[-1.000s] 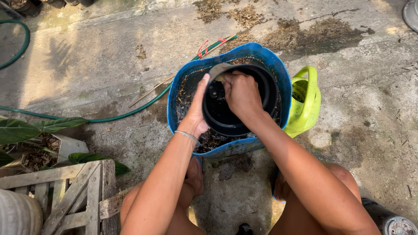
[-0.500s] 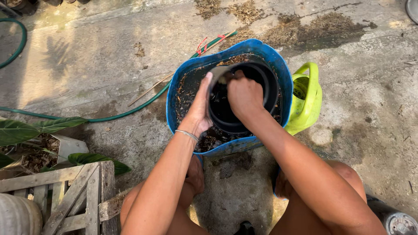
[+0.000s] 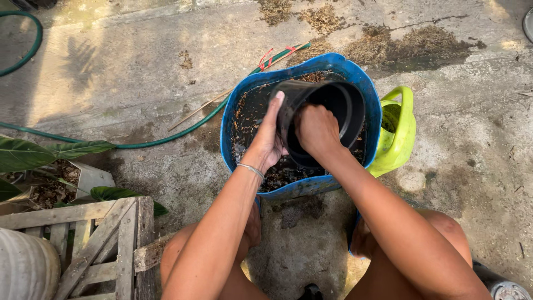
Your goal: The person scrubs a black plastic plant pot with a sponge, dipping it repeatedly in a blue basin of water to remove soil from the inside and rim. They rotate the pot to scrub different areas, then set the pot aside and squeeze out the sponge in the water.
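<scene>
Pot (image 3: 327, 119), black plastic and round, is sitting tipped on its side over the blue tub (image 3: 233, 119), its open mouth facing up and to the right, away from the person, so its long axis is running from the near left to the far right. Both hands are meeting it from the near side. The left hand (image 3: 267, 141) is lying flat and open against the pot's outer wall on the left, fingers stretched upward along it, propping rather than gripping. The right hand (image 3: 317, 129) is closing in a curled fist at the near rim, with the fingers seeming to hook inside the mouth; whether they are pinching the rim or pressing something within is hidden. The right hand is the nearer to the opening, the left to the base. Dark wet soil and bark bits are lying in the tub beneath the pot. A lime-green watering can (image 3: 397, 133) is standing just beside the tub on the right, touching its wall.
</scene>
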